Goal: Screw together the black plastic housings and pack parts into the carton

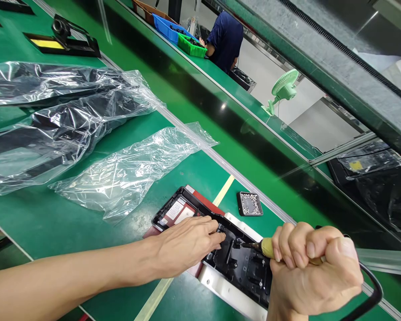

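Observation:
My right hand [316, 267] is wrapped round a yellow-handled screwdriver [267, 247] with a black cord. Its metal shaft points left, and the tip meets a post area inside a black plastic housing [245, 267]. Across the housing's left part lies my left hand [183, 243], fingers stretched out and resting on it. White blocks [229, 290] flank the housing on both long sides, and dark red pieces [209, 201] show under its far left end. A small black tray of screws [250, 204] sits just beyond it. My right hand hides the housing's near right end.
A flat clear plastic bag [130, 167] lies to the left, beside black parts in clear bags [70, 120]. A metal rail [227, 165] crosses the green bench. Beyond stand a green fan [284, 87], blue [167, 29] and green bins [192, 47], and a person [225, 42].

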The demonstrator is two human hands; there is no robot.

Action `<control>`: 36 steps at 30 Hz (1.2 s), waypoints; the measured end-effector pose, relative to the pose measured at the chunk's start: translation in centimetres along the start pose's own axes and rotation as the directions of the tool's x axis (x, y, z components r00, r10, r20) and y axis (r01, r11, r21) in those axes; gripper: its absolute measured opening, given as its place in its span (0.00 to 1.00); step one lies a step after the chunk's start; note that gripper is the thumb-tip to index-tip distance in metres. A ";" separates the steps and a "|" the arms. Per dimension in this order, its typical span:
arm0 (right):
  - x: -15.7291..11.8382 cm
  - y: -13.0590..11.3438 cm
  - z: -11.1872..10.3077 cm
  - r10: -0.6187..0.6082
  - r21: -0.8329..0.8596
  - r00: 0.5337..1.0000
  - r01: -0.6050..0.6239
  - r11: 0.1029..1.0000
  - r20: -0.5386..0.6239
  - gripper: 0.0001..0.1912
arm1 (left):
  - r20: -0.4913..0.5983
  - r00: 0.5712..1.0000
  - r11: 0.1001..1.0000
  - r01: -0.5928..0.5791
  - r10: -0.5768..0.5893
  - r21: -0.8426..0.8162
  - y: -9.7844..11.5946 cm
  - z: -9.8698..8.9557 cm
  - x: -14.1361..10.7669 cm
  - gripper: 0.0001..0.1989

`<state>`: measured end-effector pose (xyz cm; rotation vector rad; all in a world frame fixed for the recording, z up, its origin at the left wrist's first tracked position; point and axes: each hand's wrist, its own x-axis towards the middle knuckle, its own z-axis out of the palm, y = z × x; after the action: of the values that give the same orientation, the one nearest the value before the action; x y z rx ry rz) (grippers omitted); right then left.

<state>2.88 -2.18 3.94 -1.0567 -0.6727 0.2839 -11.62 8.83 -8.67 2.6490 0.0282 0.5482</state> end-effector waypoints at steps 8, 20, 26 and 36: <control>0.1 -0.1 0.2 -0.005 -0.017 1.000 0.004 1.000 -0.016 0.12 | 0.032 0.999 1.000 0.011 -0.011 -0.003 0.0 0.0 0.0 0.12; -0.1 -0.1 0.1 0.000 -0.014 0.999 -0.001 1.000 -0.039 0.12 | 0.057 0.998 1.000 0.009 -0.008 -0.006 -0.1 0.1 -0.1 0.14; -0.2 -0.1 -0.1 -0.004 -0.005 1.000 0.004 1.000 -0.026 0.12 | 0.063 0.998 0.999 0.027 -0.025 -0.019 -0.1 -0.2 0.0 0.14; 0.0 0.0 -0.2 -0.011 -0.003 1.000 0.011 1.000 0.019 0.14 | 0.057 0.998 0.999 0.016 -0.014 -0.036 -0.1 -0.4 0.1 0.14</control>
<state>3.01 -2.28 3.87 -1.0546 -0.6962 0.2840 -11.70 9.09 -8.35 2.6255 0.0206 0.4646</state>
